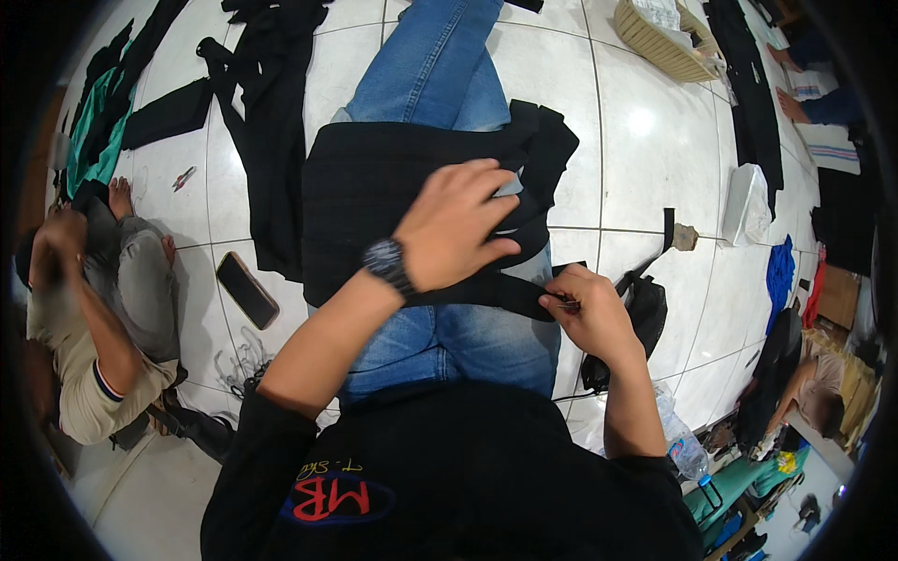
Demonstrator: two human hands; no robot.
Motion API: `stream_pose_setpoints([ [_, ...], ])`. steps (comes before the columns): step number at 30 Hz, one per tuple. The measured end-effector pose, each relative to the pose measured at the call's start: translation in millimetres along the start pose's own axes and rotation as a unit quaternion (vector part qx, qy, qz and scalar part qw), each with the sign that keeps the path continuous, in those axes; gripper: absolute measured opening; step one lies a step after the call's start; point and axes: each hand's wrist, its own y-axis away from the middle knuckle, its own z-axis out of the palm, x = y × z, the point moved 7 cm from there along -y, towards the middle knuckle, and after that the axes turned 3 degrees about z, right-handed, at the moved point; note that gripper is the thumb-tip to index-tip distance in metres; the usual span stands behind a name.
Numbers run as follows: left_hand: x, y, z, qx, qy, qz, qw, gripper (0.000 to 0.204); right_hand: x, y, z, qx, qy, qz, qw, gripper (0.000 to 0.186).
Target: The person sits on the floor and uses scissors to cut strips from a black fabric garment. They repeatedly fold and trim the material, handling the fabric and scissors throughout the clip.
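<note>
Black cloth: lies flat in layers (351,210) across the thighs of the person's blue jeans (412,65); it is the centre of the clock used here.
Left hand: near the middle of the cloth (458,224), palm down, fingers spread wide, gripping nothing; how firmly it presses cannot be told. A dark watch (385,260) circles its wrist.
Right hand: at 4 o'clock (589,307), fingers curled, thumb and fingertips pinched on the end of a black strip (519,294); a thin glint shows between them, too small to identify.
Black strip: runs along the cloth's 6 o'clock edge toward 4 o'clock.
Phone: at 8 o'clock (248,291), on the white tiles (645,159).
Red-handled snips: at 9 o'clock (184,179).
Black garment: at 10 o'clock (276,140).
Basket: at 2 o'clock (655,42).
White bag: at 3 o'clock (745,208).
Black bag: at 4 o'clock (645,318), just beyond the right hand.
Co-worker: seated between 8 and 9 o'clock (103,374).
</note>
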Motion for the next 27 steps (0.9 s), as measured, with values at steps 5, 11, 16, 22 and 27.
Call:
stream_pose_setpoints([
  [5, -2.4, -11.3, 40.5, -0.05, 0.069, 0.071, 0.994, 0.021, 7.6, 2.5, 4.9, 0.023, -0.014, 0.001, 1.0, 0.012],
  [11, -30.7, -7.4, 32.0, 0.187, 0.145, -0.055, 0.97, 0.017, 23.8, 6.8, 23.6, -0.024, -0.094, 0.001, 0.995, 0.014],
  [16, -33.7, -4.1, 25.8, 0.188, 0.166, -0.065, 0.966, 0.021, 34.8, -14.7, -2.3, 0.067, -0.18, 0.088, 0.977, 0.033],
  [22, -34.0, -0.8, 25.7, 0.211, 0.186, -0.05, 0.958, 0.022, 33.0, -36.2, 19.9, 0.066, -0.4, 0.178, 0.896, 0.019],
  [27, -34.4, -0.2, 25.4, 0.207, 0.19, -0.05, 0.958, 0.02, 0.7, -53.3, 34.3, 0.054, -0.365, 0.079, 0.926, 0.012],
])
